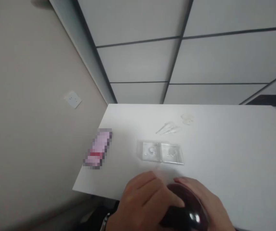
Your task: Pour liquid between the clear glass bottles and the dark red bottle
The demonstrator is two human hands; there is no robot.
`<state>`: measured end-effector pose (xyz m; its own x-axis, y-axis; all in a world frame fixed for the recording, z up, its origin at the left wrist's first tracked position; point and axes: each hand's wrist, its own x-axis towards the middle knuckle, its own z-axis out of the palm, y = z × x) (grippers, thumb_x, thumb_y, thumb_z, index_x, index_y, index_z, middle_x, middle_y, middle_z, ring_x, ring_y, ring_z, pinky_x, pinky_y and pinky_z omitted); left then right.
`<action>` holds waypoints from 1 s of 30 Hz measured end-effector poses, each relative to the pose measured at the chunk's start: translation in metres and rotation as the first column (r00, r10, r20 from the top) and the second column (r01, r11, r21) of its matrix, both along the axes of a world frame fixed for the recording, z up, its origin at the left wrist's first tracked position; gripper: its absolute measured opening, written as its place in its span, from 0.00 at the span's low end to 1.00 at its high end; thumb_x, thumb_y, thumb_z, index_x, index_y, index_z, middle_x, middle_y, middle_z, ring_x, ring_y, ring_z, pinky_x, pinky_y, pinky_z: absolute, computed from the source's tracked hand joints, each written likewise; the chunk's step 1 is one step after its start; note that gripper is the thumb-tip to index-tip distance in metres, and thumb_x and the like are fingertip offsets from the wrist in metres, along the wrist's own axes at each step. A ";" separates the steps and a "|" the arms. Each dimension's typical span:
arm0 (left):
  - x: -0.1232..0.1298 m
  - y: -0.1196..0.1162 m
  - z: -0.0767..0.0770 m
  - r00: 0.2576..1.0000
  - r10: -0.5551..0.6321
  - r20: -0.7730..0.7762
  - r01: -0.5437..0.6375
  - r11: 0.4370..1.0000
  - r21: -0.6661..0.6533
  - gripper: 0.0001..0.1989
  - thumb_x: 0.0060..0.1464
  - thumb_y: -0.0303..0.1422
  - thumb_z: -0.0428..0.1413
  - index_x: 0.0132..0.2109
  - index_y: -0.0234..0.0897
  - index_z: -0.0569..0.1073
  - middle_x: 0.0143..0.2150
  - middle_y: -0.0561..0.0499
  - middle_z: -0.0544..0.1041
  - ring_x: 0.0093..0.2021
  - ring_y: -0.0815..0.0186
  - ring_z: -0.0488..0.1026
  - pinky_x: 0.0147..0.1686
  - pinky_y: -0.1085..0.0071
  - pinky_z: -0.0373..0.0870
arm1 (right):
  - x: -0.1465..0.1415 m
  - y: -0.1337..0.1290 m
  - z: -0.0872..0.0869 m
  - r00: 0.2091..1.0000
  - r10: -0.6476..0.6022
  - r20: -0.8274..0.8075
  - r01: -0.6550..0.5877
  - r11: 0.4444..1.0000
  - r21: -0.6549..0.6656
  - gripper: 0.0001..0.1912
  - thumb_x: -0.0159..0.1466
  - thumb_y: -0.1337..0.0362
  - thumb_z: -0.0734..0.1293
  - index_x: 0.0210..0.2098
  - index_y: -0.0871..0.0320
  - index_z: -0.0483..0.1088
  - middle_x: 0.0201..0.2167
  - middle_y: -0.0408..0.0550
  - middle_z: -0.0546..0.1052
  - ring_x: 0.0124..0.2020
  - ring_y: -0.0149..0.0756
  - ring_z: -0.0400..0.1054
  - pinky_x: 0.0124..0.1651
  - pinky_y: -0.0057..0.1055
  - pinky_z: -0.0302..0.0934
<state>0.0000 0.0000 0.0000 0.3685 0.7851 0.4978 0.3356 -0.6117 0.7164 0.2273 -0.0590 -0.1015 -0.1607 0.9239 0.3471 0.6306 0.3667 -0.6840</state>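
Note:
At the near edge of the table, both my hands are around a dark, glossy, rounded object (184,200) of a deep brown-red shade, whose kind I cannot make out. My left hand (144,195) lies on its left side, fingers curled and thumb pressed on top. Along its far and right side my right hand (207,199) wraps, the fingers partly hidden behind it. Just beyond the hands lies a clear plastic case (160,153), opened flat into two square halves, each with a round shape in it. Farther back are thin clear plastic pieces (169,127).
The white table (229,150) carries a small, pale, see-through item (187,118) near its far side. A blurred-out pink phone-like object (99,149) lies at the left edge. A wall with a socket (73,99) borders the left; white panelled doors (138,62) stand behind.

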 end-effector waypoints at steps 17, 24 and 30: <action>-0.002 -0.013 -0.054 0.994 -0.045 -0.100 0.006 0.933 -0.360 0.10 0.61 0.28 0.67 0.49 0.41 0.78 0.46 0.49 0.85 0.46 0.62 0.83 0.50 0.66 0.80 | 0.033 -0.019 -0.012 0.949 -0.312 -0.038 0.313 0.949 0.023 0.32 0.65 0.42 0.73 0.63 0.50 0.70 0.57 0.53 0.83 0.53 0.55 0.82 0.51 0.46 0.81; -0.004 -0.010 -0.068 0.982 -0.068 -0.178 -0.020 0.891 -0.453 0.17 0.61 0.22 0.63 0.54 0.44 0.80 0.51 0.49 0.83 0.52 0.62 0.81 0.56 0.65 0.78 | 0.064 -0.014 -0.048 0.918 -0.396 -0.007 0.395 0.918 -0.041 0.38 0.62 0.42 0.76 0.64 0.56 0.70 0.54 0.59 0.82 0.50 0.59 0.81 0.50 0.52 0.80; -0.005 -0.003 -0.080 0.982 -0.107 -0.157 0.035 0.916 -0.400 0.15 0.60 0.24 0.67 0.52 0.42 0.81 0.50 0.49 0.83 0.52 0.61 0.80 0.56 0.64 0.78 | 0.062 0.020 -0.030 0.835 -0.539 -0.111 0.529 0.842 -0.105 0.39 0.61 0.36 0.74 0.59 0.57 0.72 0.53 0.61 0.80 0.54 0.61 0.78 0.57 0.59 0.74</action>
